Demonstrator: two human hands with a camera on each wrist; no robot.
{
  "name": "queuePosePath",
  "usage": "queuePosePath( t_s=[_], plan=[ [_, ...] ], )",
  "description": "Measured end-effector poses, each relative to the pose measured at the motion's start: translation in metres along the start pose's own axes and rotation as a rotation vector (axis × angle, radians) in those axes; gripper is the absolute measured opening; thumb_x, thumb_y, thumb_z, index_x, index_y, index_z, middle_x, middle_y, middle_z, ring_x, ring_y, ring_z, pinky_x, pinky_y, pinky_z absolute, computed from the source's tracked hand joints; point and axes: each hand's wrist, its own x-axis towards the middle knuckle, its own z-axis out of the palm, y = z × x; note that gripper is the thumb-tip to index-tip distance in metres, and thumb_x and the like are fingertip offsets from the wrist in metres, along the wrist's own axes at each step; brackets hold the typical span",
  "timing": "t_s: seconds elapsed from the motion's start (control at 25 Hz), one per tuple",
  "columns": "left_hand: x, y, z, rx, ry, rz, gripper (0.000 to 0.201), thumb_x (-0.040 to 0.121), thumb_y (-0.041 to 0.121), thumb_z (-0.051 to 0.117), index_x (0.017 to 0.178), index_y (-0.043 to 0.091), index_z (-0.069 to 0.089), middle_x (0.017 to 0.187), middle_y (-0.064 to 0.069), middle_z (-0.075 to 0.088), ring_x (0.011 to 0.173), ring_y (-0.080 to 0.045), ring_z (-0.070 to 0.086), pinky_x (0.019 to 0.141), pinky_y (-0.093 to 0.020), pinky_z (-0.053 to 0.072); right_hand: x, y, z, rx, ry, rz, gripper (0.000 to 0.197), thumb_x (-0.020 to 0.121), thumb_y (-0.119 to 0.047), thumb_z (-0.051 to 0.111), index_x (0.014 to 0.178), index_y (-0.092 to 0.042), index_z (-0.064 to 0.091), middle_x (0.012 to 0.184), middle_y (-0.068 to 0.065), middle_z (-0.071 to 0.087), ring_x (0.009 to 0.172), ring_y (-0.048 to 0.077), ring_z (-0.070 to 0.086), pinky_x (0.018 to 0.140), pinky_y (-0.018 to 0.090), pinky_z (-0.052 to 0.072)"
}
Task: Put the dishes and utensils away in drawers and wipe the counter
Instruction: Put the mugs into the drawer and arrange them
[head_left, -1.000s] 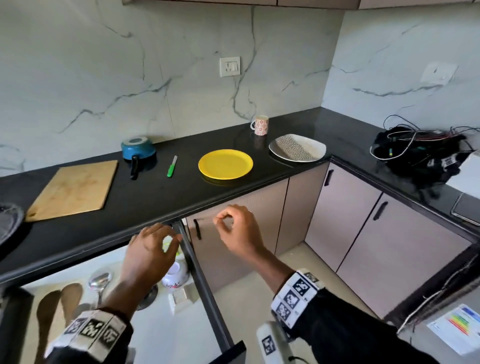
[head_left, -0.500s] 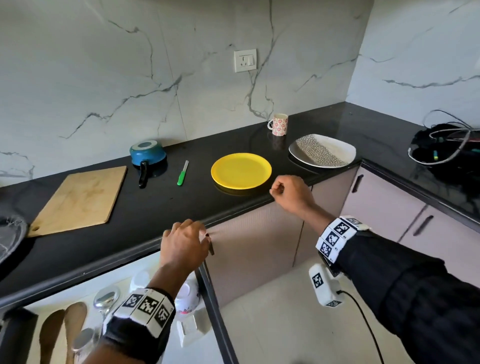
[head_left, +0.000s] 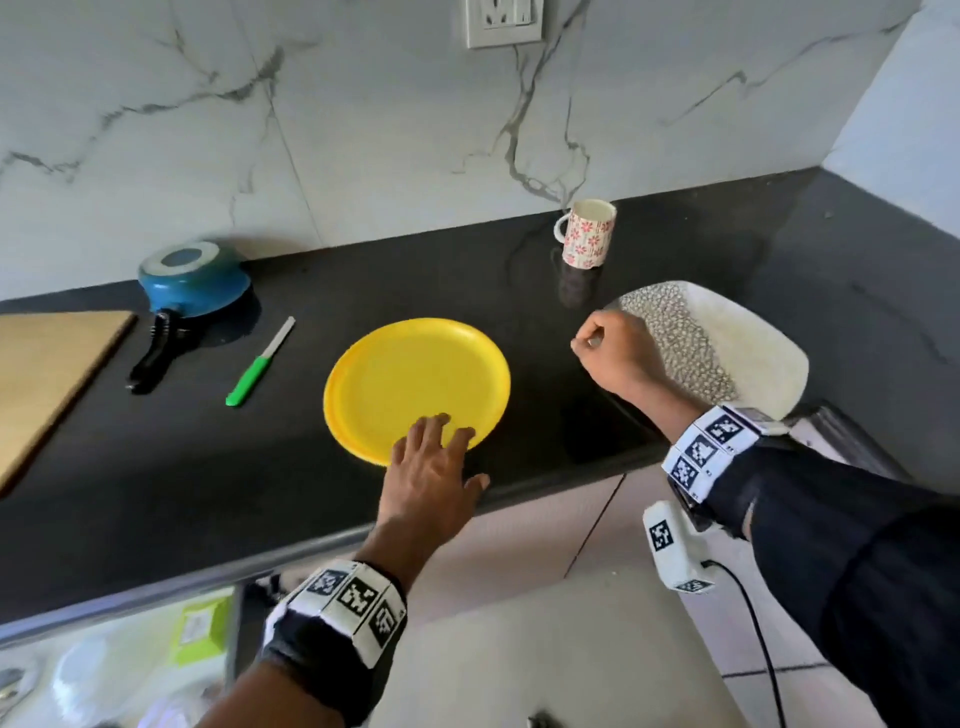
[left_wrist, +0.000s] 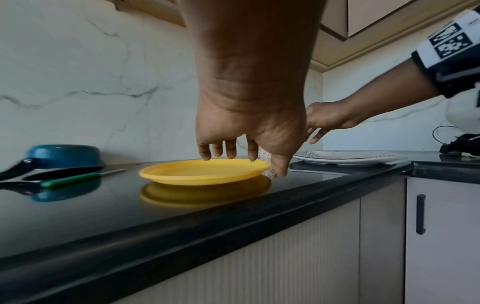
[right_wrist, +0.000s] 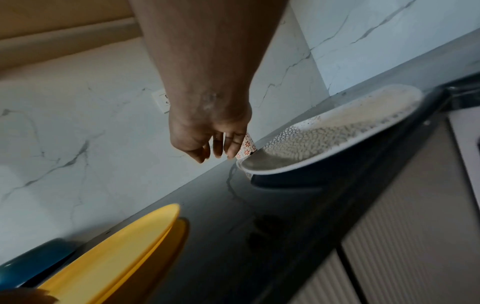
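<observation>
**Left hand closes in on yellow plate at counter's edge**

The left hand (head_left: 430, 470) hovered over the near rim of the yellow plate (head_left: 415, 387), fingers spread and slack, holding nothing; the wrist view showed the fingertips (left_wrist: 230, 153) just above the rim and the thumb dropped beside its right edge, near the counter (head_left: 156, 467). The plate lay flat directly ahead of that hand, close to the counter's front edge, and looked the likelier first pick. The right hand (head_left: 615, 353) hung farther right, fingers loosely curled and empty, over the bare counter between the yellow plate and the speckled plate (head_left: 727, 353). Beyond it, near the wall, stood the flowered mug (head_left: 587, 234). To the left lay a green-handled knife (head_left: 260, 361), pointing obliquely toward the wall, and an upturned blue pan (head_left: 192, 278).
</observation>
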Motion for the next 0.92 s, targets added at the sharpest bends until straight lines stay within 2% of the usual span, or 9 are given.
queuePosePath(
  t_s=[0.08,0.2,0.28,0.44,0.52,0.64,0.8,0.84,0.92],
  plan=[
    [0.039,0.03,0.005,0.092,-0.064,0.084,0.066,0.094,0.058,0.045,0.152,0.032,0.024,0.163,-0.002,0.009,0.149,-0.027,0.004,0.121,-0.046,0.01,0.038,0.016,-0.008,-0.068,-0.002,-0.031,0.008,0.083,-0.018,0.069,0.078,-0.022,0.063,0.095,0.001,0.062,0.085,0.02,0.059,0.069,0.028,0.043],
    [0.09,0.06,0.009,0.218,-0.175,0.13,0.09,0.088,0.069,0.044,0.156,0.026,0.004,0.165,-0.005,-0.002,0.15,-0.031,-0.009,0.12,-0.052,-0.004,0.082,0.035,-0.016,-0.173,-0.008,-0.075,0.009,0.084,-0.017,0.067,0.093,-0.018,0.065,0.108,0.007,0.056,0.099,0.027,0.058,0.075,0.034,0.046],
    [0.12,0.073,0.009,0.291,-0.24,0.109,0.112,0.078,0.077,0.052,0.156,0.019,-0.005,0.164,-0.009,-0.003,0.149,-0.034,-0.015,0.118,-0.055,-0.009,0.108,0.044,-0.018,-0.24,-0.042,-0.079,0.02,0.085,-0.019,0.067,0.105,-0.016,0.062,0.118,0.006,0.05,0.107,0.027,0.055,0.081,0.037,0.048],
    [0.178,0.082,0.006,0.418,-0.402,0.018,0.149,0.051,0.082,0.07,0.154,0.006,-0.007,0.163,-0.015,-0.005,0.147,-0.038,-0.018,0.114,-0.059,-0.017,0.159,0.057,-0.011,-0.278,-0.018,-0.135,0.033,0.084,-0.02,0.066,0.116,-0.015,0.059,0.123,0.005,0.047,0.111,0.026,0.054,0.085,0.04,0.052],
    [0.197,0.085,0.008,0.425,-0.442,-0.016,0.14,0.064,0.067,0.075,0.153,0.002,-0.011,0.162,-0.019,-0.009,0.147,-0.038,-0.016,0.115,-0.058,-0.017,0.184,0.063,-0.005,-0.277,0.008,-0.152,0.041,0.082,-0.02,0.069,0.121,-0.015,0.055,0.128,0.006,0.044,0.113,0.028,0.054,0.086,0.041,0.054],
    [0.208,0.095,0.009,0.467,-0.433,-0.015,0.117,0.081,0.048,0.069,0.151,-0.006,-0.009,0.16,-0.025,-0.005,0.149,-0.038,-0.008,0.118,-0.055,-0.009,0.221,0.064,0.0,-0.265,0.007,-0.149,0.061,0.078,-0.028,0.074,0.131,-0.015,0.046,0.137,0.009,0.037,0.121,0.032,0.049,0.092,0.043,0.051],
    [0.217,0.103,0.008,0.525,-0.444,0.001,0.107,0.084,0.04,0.066,0.148,-0.013,0.0,0.157,-0.034,0.005,0.148,-0.042,0.003,0.119,-0.053,-0.006,0.274,0.061,0.023,-0.173,-0.063,0.002,0.103,0.071,-0.05,0.079,0.149,-0.011,0.024,0.153,0.018,0.024,0.139,0.037,0.031,0.106,0.045,0.039],
    [0.218,0.103,0.009,0.531,-0.45,-0.004,0.106,0.083,0.038,0.066,0.148,-0.014,0.0,0.156,-0.035,0.004,0.148,-0.043,0.003,0.12,-0.053,-0.006,0.283,0.059,0.03,-0.149,-0.095,0.046,0.109,0.069,-0.052,0.081,0.15,-0.011,0.021,0.153,0.019,0.024,0.14,0.038,0.03,0.107,0.045,0.037],
    [0.219,0.102,0.013,0.522,-0.453,-0.016,0.11,0.081,0.037,0.068,0.148,-0.014,-0.002,0.155,-0.037,0.001,0.148,-0.044,0.002,0.12,-0.052,-0.004,0.294,0.058,0.038,-0.078,-0.119,0.11,0.105,0.066,-0.05,0.084,0.146,-0.01,0.029,0.144,0.017,0.036,0.132,0.038,0.041,0.102,0.044,0.042]
  ],
)
